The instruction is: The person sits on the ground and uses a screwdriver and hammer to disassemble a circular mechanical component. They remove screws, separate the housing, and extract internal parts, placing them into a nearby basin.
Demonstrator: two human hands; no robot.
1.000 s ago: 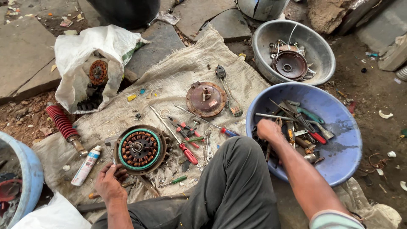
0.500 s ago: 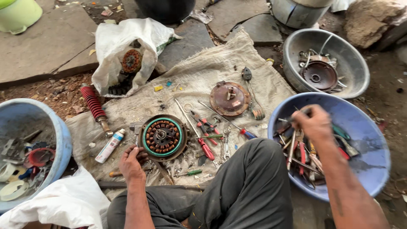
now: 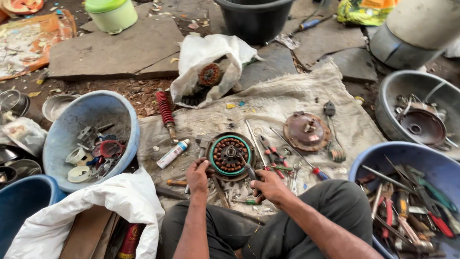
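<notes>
On sacking, left hand (image 3: 198, 175) steadying stator (image 3: 229, 155), white spray can (image 3: 173, 153) beside

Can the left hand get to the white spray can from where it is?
Probably yes. The left hand rests at the edge of the round coil unit, and the white spray can lies on the sacking just beside it, with only small bits between them.

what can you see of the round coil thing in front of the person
The round stator lies flat on the sackcloth: a ring of copper-coloured coils around a dark metal hub, rimmed in green, grimy. The left hand grips its near-left edge; the right hand holds a tool reaching toward its centre.
</notes>
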